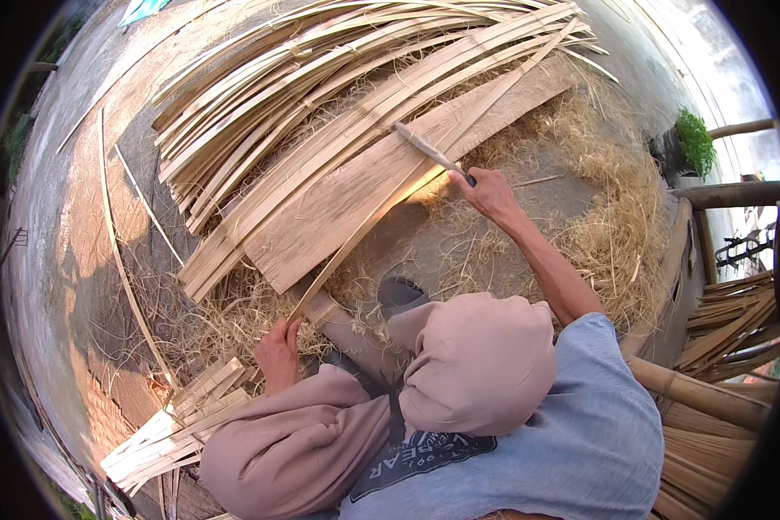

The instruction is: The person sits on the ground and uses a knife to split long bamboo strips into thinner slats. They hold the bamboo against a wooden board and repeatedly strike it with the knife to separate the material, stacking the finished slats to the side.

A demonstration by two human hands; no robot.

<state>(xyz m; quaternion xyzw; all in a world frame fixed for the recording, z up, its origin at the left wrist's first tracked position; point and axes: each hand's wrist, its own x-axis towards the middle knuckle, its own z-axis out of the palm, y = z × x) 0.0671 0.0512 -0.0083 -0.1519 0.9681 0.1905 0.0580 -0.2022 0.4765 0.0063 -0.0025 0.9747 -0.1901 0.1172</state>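
- While the left hand (pixel 277 355) pinches the near end of a long thin wooden strip (pixel 360 243) between thumb and fingers, the right hand (pixel 487 194) is wrapped around the dark handle of a knife (pixel 429 152).
- The strip slants from the left hand, near and left, over a wide plank (pixel 321 230) to the far right.
- The knife's blade points to the far left and crosses the strip; whether its edge bites into the wood cannot be told.
- The plank lies at a slant in the middle, its near end close to the person's knees.
- Just beyond it, to the left, many pale strips lie side by side in a broad pile (pixel 260 134).
- Curly shavings (pixel 607 208) cover much of the floor (pixel 494 230) right of the plank, and more lie around the left hand.
- A short bunch of strips (pixel 178 425) sits near left.
- At the right, beside a bamboo pole (pixel 702 394), are more strips (pixel 728 325), with a green plant (pixel 695 143) farther off.
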